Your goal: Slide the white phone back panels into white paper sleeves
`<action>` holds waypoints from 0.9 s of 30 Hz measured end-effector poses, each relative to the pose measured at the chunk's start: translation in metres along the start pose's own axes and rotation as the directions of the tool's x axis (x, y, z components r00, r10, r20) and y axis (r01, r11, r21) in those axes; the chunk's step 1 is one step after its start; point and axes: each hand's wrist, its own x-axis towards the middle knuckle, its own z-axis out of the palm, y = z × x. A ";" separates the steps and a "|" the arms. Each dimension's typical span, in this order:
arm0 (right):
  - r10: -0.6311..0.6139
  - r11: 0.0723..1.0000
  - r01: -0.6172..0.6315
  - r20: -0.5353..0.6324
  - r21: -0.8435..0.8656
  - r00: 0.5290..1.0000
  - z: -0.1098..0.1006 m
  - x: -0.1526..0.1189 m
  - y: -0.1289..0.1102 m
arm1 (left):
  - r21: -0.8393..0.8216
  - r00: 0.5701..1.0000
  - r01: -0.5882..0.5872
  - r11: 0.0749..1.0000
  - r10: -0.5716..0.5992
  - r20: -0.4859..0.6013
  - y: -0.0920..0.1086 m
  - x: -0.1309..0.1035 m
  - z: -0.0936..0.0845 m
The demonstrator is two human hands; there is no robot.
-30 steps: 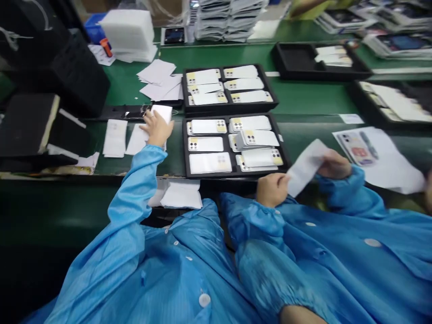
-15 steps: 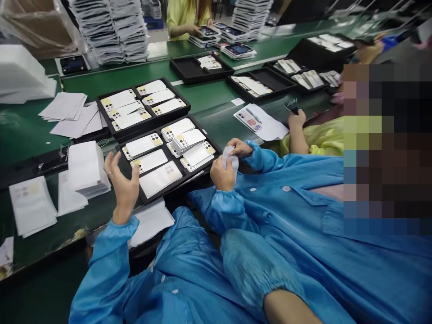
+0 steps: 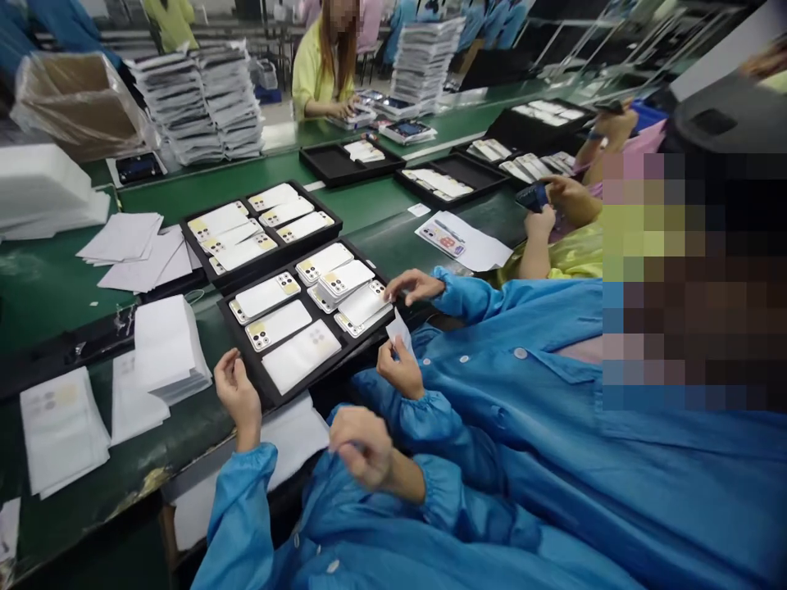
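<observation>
My left hand (image 3: 239,399) is raised beside the near left corner of a black tray (image 3: 269,389), fingers loosely bent, holding nothing visible. Over my lap is my right hand (image 3: 362,447), its fingers curled in and slightly blurred; no object shows in it. The tray holds white phone back covers with camera openings, some stacked, such as a single cover (image 3: 278,324). Along its near edge lies a cover in a translucent white sleeve (image 3: 301,356). Left of my left hand stand a thick stack of white sleeves (image 3: 169,340) and a sleeved pile (image 3: 65,426).
On my right, a co-worker in blue has one hand (image 3: 415,287) at the tray's edge and another (image 3: 401,369) holding a thin white sleeve (image 3: 399,329). A second tray of covers (image 3: 209,274) sits behind. Loose white sheets (image 3: 138,254) lie to its left.
My left hand has lowered, its fingers less spread. My right hand has come up over my lap. The co-worker's hands have parted, one reaching the tray. The view has tilted up.
</observation>
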 end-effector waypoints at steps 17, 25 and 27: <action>0.123 0.987 -0.152 -0.366 -0.050 0.923 0.095 -0.002 0.095 | 0.027 0.998 -0.042 0.999 0.040 0.055 -0.006 0.002 -0.002; 0.164 0.976 -0.191 -0.224 -0.103 0.961 0.085 -0.022 0.094 | 0.010 0.998 -0.045 0.999 0.044 0.040 -0.005 -0.002 -0.001; 0.173 0.974 -0.198 -0.205 -0.112 0.963 0.084 -0.027 0.094 | -0.020 0.998 -0.042 0.999 0.043 0.039 -0.005 -0.003 -0.001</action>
